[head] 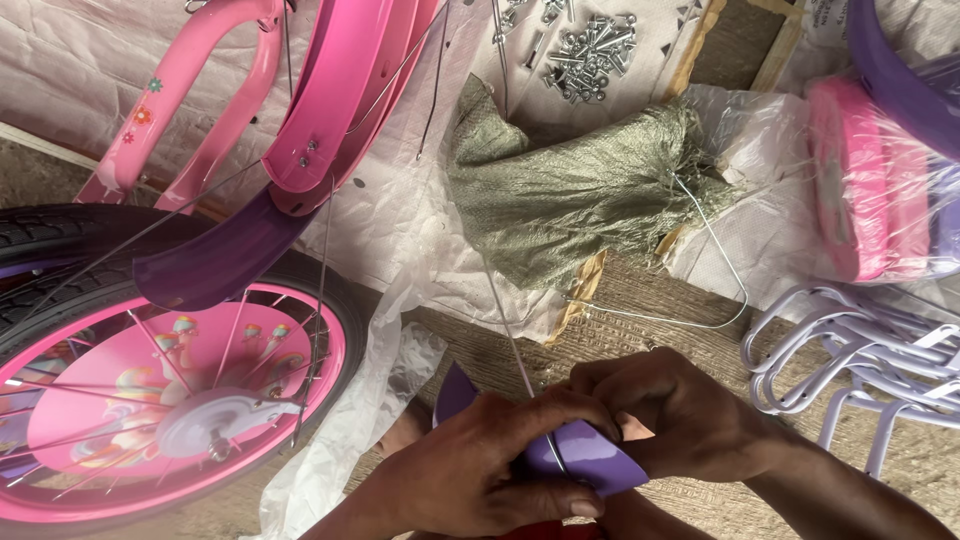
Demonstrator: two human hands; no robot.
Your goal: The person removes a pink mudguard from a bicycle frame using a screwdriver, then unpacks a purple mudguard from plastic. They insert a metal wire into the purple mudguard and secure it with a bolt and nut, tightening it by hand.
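Head view: purple mudguard (590, 455) lengthwise left-right.

The wooden floor (640, 300) carries crinkled white plastic sheeting (400, 210) at ten o'clock, with a green woven sack (560, 190) at twelve and loose bolts (590, 50) beyond it.

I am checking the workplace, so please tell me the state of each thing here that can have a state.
Purple curved plastic mudguard: held by both hands.
Left hand: closed on the mudguard.
Right hand: pinching at the mudguard's top.
Thin metal stay rod: running up from the mudguard.
Pink spoked bicycle wheel: lying on its side, tyre fitted.
Silver bolts: loose, heaped.
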